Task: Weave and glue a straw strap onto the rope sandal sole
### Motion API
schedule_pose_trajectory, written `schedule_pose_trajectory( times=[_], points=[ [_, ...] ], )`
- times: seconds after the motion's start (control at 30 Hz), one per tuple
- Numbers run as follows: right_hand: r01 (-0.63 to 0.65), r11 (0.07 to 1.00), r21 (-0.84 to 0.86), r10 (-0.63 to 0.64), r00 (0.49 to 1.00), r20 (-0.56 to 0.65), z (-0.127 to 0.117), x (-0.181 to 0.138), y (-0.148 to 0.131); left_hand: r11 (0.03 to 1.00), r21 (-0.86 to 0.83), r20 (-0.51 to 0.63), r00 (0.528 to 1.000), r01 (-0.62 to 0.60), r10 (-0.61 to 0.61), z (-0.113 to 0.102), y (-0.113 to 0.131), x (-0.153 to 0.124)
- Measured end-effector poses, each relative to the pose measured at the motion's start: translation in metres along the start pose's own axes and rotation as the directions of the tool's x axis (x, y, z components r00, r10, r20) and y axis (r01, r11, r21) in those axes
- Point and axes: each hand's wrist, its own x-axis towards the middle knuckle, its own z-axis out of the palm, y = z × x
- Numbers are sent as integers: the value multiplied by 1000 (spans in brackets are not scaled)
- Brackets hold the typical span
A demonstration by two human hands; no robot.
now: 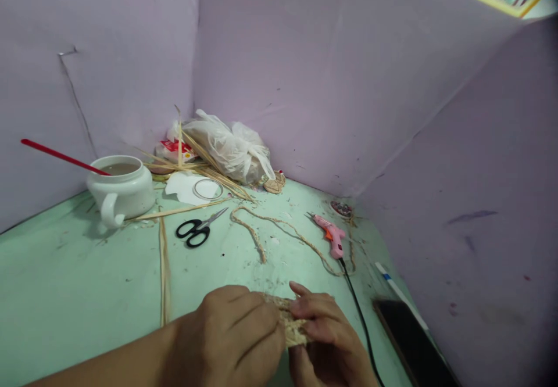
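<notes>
**Holding a straw piece in both hands at the near bench edge**

Left hand (238,332) and right hand (325,340) meet low in the frame, just above the green bench (65,271). The straw piece (291,324) sits between them, touching both. Only a short tan stretch shows, and its long axis runs roughly left to right, from one palm to the other.

Right-hand fingers (314,307) are together, pressed on the right end of the piece from above. The left hand is curled into a loose fist over the left end. Its fingertips are hidden behind the knuckles, so it is probably clamped on the piece, but I can't confirm. Neither hand is nearer, since both are on it.

Farther out on the bench:
- A cord (279,224) snakes away from the hands towards the pink glue gun (333,239), whose black cable runs back past the right hand.
- The scissors (197,231) lie well apart, beyond the left hand.
- A long straw strip (164,276) lies just left of the left forearm, pointing away from the person.
- A white pot (122,192) with a red stick (61,156) in it stands far left, and a plastic bag (229,146) sits in the corner.
</notes>
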Motion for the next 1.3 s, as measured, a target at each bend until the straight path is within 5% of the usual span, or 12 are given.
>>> schedule_pose_trajectory(
  times=[0.17,0.27,0.4,0.5,0.73,1.03,1.17,1.3],
  points=[
    [-14,999,47,13,1000,13,-5,-7,4,997,-68,5,999,-36,36,-2,-5,-1],
    [-78,991,109,62,987,148,-12,1,5,978,-196,59,997,68,-58,-7,-7,3],
    [-192,969,153,120,915,386,-25,18,4,860,-387,266,933,334,-243,-17,-8,15],
    [-197,972,131,120,887,446,-29,24,1,819,-426,432,882,384,-189,-22,-9,23],
    [-273,952,136,189,879,437,-26,22,-1,925,-282,552,831,255,-61,-28,-13,30],
    [-453,875,171,324,811,488,-30,19,2,973,-70,661,721,-220,210,-33,-12,50],
    [-481,855,196,328,793,513,-32,21,3,968,-111,653,718,-223,240,-29,-14,56],
    [-570,805,164,429,751,502,-35,19,3,974,-227,595,790,-12,149,-19,-20,54]
  ],
)
